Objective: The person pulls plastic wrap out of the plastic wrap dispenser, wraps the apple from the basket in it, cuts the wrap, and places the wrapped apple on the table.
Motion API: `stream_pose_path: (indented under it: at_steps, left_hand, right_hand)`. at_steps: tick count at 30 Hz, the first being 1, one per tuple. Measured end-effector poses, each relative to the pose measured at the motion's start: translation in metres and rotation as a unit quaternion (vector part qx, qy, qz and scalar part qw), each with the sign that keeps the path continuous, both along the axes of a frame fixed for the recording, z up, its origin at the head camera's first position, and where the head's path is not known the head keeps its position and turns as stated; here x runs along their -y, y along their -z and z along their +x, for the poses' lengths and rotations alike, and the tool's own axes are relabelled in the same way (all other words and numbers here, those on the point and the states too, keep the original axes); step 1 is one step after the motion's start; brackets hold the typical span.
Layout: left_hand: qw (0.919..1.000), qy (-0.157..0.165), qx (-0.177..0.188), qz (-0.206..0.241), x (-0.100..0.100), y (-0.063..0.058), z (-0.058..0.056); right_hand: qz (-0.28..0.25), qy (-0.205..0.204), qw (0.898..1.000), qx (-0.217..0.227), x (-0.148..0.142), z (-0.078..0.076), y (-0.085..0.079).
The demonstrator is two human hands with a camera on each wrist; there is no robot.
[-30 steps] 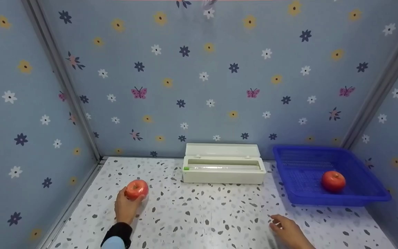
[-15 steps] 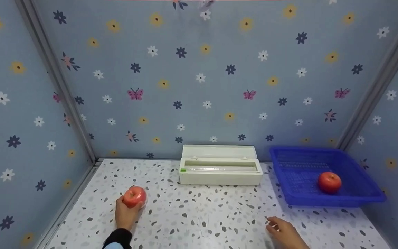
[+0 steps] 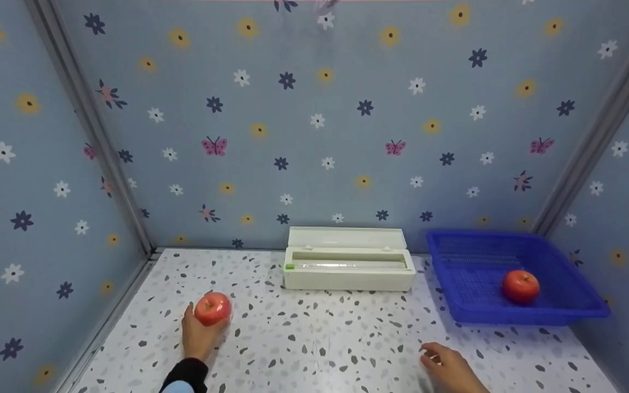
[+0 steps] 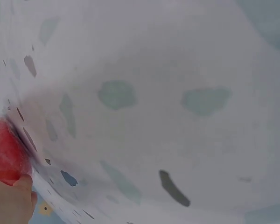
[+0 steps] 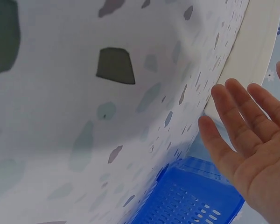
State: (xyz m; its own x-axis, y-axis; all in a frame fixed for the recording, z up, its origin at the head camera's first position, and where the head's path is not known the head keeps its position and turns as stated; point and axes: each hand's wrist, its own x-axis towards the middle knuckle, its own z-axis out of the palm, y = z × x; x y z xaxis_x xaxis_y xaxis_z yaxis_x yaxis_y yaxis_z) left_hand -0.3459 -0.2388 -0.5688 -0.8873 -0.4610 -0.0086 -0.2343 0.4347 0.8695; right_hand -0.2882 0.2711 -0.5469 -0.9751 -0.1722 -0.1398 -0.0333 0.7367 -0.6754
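In the head view my left hand (image 3: 200, 334) is at a red apple (image 3: 213, 309) on the left of the speckled table, fingers on one side and thumb on the near side. Clear film seems to cover this apple (image 4: 7, 154) in the left wrist view, where the thumb lies against it. My right hand (image 3: 451, 367) holds nothing and hovers near the table's front right; the right wrist view shows its fingers (image 5: 240, 116) loosely extended. Another red apple (image 3: 521, 286) sits inside a blue plastic basket (image 3: 527, 316) beyond the right hand.
A cream lidded box (image 3: 349, 281) stands open by the back wall, a clear film roll (image 3: 347, 265) inside it. Flower-patterned walls (image 3: 314, 136) enclose the table (image 3: 314, 338) at the back and both sides.
The left hand and its apple came nearer to me in the first half second, then stayed in place; its fingertips now sit slightly farther out. The right hand hardly moved.
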Motion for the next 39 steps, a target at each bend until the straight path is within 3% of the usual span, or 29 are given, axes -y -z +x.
stream_pose_path:
  at_steps: [7,12,18,22,27,33,39]
  left_hand:
    - [0.9981,0.049,0.036,-0.006,-0.004,-0.007,-0.008]
    - [0.9948,0.036,0.025,-0.091,-0.009,-0.019,-0.009]
    - [0.9784,0.077,-0.031,-0.190,-0.026,-0.042,-0.005]
    - [0.9674,0.118,-0.077,-0.211,-0.044,-0.057,-0.005]
    - [0.9569,0.168,-0.093,-0.218,-0.067,-0.073,-0.008]
    - [0.9418,0.211,-0.101,-0.242,-0.090,-0.090,-0.024]
    - [0.9259,0.256,-0.103,-0.258,-0.115,-0.096,-0.043]
  right_hand:
    - [0.000,0.003,1.000,-0.002,-0.004,-0.004,-0.001]
    - [0.009,0.001,1.000,-0.028,-0.003,-0.006,-0.003]
    - [0.077,0.016,0.994,-0.079,-0.001,-0.009,-0.014]
    - [0.103,0.030,0.987,-0.119,0.002,-0.014,-0.023]
    - [0.119,0.027,0.982,-0.146,0.004,-0.025,-0.035]
    - [0.128,0.018,0.971,-0.200,0.008,-0.046,-0.048]
    - [0.137,0.014,0.957,-0.257,0.016,-0.074,-0.057]
